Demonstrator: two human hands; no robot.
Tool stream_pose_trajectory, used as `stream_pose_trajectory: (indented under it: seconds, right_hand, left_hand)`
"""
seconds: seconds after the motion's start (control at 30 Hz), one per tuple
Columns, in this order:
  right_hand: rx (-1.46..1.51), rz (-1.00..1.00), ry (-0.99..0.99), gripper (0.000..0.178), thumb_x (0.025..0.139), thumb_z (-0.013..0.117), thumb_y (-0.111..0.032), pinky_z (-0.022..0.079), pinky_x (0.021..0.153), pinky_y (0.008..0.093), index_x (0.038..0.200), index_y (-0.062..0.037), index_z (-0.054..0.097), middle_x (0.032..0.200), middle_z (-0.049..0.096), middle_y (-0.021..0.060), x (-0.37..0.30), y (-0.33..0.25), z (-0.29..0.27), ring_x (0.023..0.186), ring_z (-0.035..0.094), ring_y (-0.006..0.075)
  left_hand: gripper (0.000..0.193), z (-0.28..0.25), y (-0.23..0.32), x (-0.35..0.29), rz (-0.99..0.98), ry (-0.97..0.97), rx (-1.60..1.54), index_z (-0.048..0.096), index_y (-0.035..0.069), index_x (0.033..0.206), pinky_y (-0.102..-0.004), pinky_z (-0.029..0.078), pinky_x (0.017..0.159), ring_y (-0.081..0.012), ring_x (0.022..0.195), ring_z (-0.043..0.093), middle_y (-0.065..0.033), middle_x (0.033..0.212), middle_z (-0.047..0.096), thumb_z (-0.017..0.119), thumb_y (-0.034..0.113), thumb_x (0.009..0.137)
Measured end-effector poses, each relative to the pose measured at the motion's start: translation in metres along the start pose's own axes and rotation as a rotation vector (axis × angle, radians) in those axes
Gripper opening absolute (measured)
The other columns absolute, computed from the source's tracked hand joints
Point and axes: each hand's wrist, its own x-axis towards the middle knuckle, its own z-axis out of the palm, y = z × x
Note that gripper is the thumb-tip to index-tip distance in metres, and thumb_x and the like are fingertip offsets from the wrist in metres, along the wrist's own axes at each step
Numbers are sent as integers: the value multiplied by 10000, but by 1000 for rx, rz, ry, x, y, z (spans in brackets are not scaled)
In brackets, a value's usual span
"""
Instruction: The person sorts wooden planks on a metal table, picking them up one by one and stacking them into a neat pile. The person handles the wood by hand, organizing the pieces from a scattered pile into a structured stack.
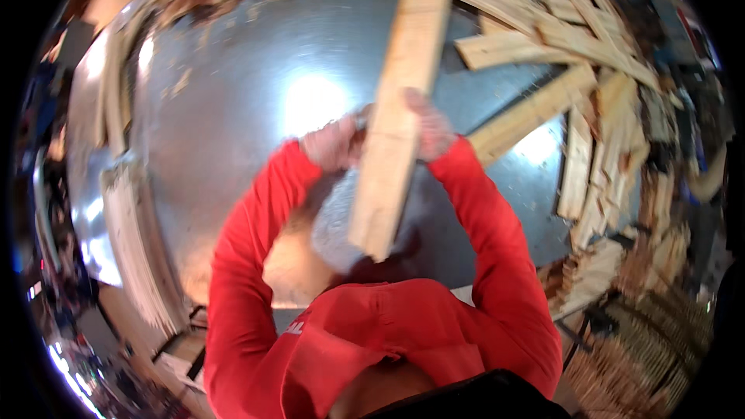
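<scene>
A long pale wooden board (397,109) is held raised over a shiny metal table (248,77), running from near the person's chest up and away toward the table's far edge. The left hand (335,142) is clenched against the board's left side and the right hand (431,126) is wrapped around its right edge, both in light work gloves below red sleeves (240,264), with a grey cloth-like thing (334,225) just under the board's near end. More loose boards (535,46) lie heaped along the table's far and right sides, and thin strips (132,240) are stacked on the left.
</scene>
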Motion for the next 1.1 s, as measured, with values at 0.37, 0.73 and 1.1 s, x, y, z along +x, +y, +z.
stream_pose_trajectory:
  seconds: [0.37, 0.73, 1.1]
  right_hand:
    - [-1815, 224, 744, 1152, 680, 561, -803, 206, 1147, 494, 1528, -140, 148, 1545, 206, 220, 147, -199, -280, 1439, 183, 372]
    - [-1839, 468, 198, 977, 753, 505, -782, 383, 1029, 430, 1350, -10, 455, 1308, 547, 221, 26, -83, -145, 1235, 505, 373]
    - [-2083, 33, 118, 941, 717, 682, -593, 270, 1111, 440, 1444, -108, 333, 1409, 446, 181, -144, -23, -92, 1302, 423, 336]
  left_hand:
    - [453, 45, -182, -3, 257, 596, 309, 601, 16, 1216, -308, 496, 858, -149, 987, 617, -79, 1094, 679, 706, 199, 815]
    - [397, 60, -141, 4, 314, 1061, 124, 611, 25, 1173, -309, 495, 806, -143, 898, 605, -47, 1008, 663, 667, 264, 861]
    - [598, -5, -179, -52, 609, -287, -790, 370, 1, 1395, -362, 544, 680, -273, 762, 614, -154, 1001, 613, 503, 388, 959]
